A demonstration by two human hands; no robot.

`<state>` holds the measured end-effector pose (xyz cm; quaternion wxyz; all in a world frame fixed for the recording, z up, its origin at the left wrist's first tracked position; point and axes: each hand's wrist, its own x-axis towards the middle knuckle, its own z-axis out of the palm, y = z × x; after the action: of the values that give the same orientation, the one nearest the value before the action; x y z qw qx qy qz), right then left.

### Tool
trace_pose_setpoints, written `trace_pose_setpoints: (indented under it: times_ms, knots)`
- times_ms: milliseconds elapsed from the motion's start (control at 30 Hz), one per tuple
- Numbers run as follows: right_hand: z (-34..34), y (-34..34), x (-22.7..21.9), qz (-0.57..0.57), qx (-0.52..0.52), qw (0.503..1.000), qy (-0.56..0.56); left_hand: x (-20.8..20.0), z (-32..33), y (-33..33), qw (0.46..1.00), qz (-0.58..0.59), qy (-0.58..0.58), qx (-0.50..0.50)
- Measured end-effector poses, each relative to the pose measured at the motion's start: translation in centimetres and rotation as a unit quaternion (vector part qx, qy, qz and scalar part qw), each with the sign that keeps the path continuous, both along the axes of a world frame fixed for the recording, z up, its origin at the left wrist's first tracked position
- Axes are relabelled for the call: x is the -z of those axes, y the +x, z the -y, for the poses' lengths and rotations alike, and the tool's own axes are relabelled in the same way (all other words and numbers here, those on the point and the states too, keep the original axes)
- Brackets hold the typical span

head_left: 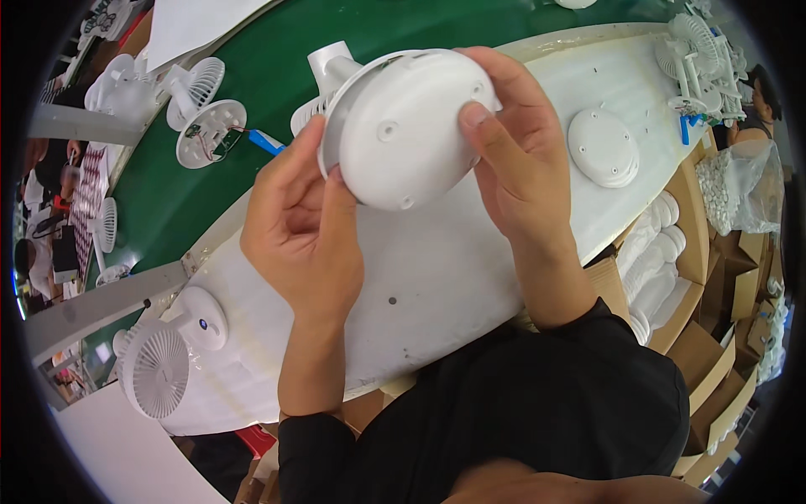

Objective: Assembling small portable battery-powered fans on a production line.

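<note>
Fingers [306, 164] of the left hand [306, 239] grip the near rim of a white round cover [420, 139] at about its 9 o'clock. The right hand [529, 160] grasps the same cover at its 2 o'clock, thumb laid on the outer face, the other fingers behind the edge. The cover is tilted above the white desk [437, 277], its screw holes facing the wearer, and a dark gap shows inside its rim towards 10 and 11 o'clock. Behind that rim, at 11 o'clock, stand a white neck [332, 67] and part of a grille [307, 113]; I cannot tell how firmly they meet the cover.

Out from the held cover, at 3 o'clock, a stack of similar round covers [603, 144] lies on the desk. At 4 o'clock, just past the desk edge, an open carton [678, 315] holds white pieces [653, 269]. Between 2 and 3 o'clock, white fans [697, 55] stand crowded together. At 9 o'clock, a fan base [210, 134] lies opened on a green surface [470, 27], wires showing, a blue piece [267, 142] near it. Between 7 and 8 o'clock, another white fan [157, 370] lies on the desk.
</note>
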<state>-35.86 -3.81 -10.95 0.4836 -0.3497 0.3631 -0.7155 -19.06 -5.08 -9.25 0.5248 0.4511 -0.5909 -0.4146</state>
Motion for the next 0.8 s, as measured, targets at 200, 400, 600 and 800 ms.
trace_pose_setpoints:
  times_ms: [200, 400, 600, 800]
  knots:
    - [0.8, -0.5, 1.5, -0.017, 0.037, 0.999, -0.003, 1.2, 1.7, -1.0, 0.952, -0.269, 0.082, 0.12]
    - [0.4, -0.7, 2.4, -0.102, 0.047, 0.993, -0.036, 1.1, 1.4, -1.8, 0.997, -0.03, 0.007, 0.068]
    - [0.0, -1.3, 3.1, -0.217, 0.039, 0.973, -0.068, -0.1, 2.0, -1.3, 0.99, -0.016, 0.088, 0.107]
    - [0.5, -2.3, 2.7, -0.272, 0.002, 0.959, -0.084, 0.3, 2.3, -0.6, 0.99, 0.029, 0.088, 0.111]
